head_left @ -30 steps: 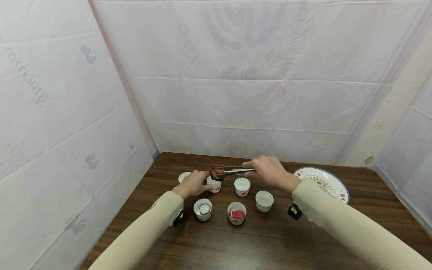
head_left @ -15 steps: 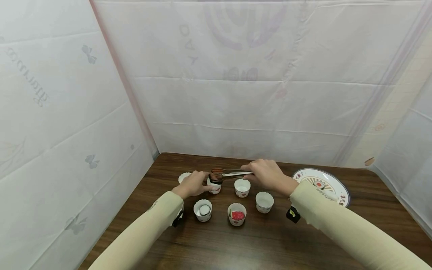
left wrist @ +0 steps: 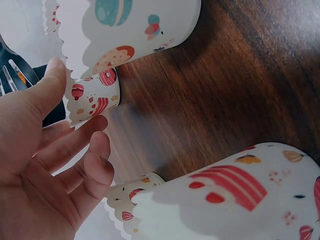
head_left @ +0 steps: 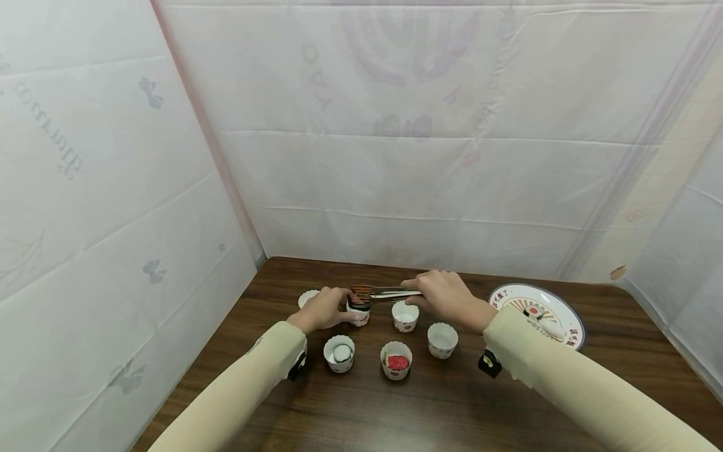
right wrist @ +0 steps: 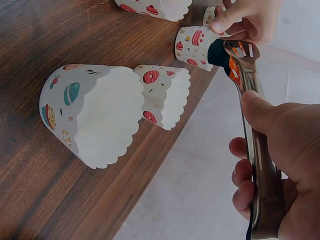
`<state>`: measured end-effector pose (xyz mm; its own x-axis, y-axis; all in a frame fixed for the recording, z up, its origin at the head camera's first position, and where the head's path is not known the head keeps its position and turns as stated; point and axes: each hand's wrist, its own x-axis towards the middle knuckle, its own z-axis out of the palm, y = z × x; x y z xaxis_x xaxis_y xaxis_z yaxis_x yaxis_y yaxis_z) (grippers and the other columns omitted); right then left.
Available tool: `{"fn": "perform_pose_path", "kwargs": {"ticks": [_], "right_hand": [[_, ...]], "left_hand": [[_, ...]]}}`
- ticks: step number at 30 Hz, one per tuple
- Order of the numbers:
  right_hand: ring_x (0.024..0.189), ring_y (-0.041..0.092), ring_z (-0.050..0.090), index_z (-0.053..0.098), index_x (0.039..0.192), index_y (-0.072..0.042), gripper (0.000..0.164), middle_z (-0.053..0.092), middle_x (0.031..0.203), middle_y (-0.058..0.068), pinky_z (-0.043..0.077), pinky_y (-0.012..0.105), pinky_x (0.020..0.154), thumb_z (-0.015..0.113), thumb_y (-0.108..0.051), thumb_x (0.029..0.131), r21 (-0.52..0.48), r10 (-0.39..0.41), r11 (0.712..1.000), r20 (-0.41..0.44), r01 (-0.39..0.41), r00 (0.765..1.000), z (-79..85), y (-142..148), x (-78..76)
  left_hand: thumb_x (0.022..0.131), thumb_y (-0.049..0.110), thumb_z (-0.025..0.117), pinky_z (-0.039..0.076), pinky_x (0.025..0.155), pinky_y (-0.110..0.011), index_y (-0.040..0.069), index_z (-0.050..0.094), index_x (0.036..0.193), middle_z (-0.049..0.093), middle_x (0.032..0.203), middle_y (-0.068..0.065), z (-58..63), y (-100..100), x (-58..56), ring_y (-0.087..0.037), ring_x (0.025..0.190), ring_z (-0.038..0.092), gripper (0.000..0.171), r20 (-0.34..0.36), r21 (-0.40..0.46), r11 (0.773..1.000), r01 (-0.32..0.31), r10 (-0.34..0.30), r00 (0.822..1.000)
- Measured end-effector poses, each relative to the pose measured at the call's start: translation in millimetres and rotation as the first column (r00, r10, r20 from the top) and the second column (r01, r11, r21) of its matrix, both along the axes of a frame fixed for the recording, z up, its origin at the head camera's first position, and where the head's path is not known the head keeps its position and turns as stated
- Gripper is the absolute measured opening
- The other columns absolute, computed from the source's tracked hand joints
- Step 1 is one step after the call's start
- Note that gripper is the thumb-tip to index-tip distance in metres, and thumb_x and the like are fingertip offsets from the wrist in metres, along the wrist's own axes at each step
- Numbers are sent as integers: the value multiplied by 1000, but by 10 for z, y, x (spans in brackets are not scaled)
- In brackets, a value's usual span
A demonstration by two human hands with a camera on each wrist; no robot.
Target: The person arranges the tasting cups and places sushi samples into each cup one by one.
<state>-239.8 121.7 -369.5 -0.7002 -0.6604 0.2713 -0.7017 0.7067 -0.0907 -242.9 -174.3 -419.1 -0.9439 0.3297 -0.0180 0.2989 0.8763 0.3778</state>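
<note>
My right hand grips metal tongs, their slotted heads pointing left. Pinched in the tongs is a sushi roll with a dark wrap and some orange showing. It sits at the mouth of a patterned paper cup, partly hidden by the tongs and the rim. Thumb and fingers of my left hand hold that cup from its left side; in the left wrist view, the same cup shows between thumb and forefinger.
Nearby stand a cup with a white round piece, a cup with a red piece, and further cups. Another cup is partly behind my left hand. A plate bearing food pieces lies right; a white cloth hangs behind.
The tongs have come down and slightly left, bringing the sushi roll from above the cup to its mouth. My left hand has stayed at the cup.
</note>
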Motion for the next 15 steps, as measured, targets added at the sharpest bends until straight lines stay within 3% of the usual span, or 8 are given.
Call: {"fn": "perform_pose_path", "kwargs": {"ticks": [15], "right_hand": [[79, 21, 69, 74, 128, -20, 35, 74, 98, 0, 46, 31, 51, 74, -34, 96, 12, 14, 1000, -59, -13, 998, -55, -14, 12]], "left_hand": [[92, 36, 79, 53, 67, -35, 4, 66, 128, 69, 92, -2, -4, -17, -13, -12, 72, 62, 50, 3, 16, 1000, 0, 0, 1000]]}}
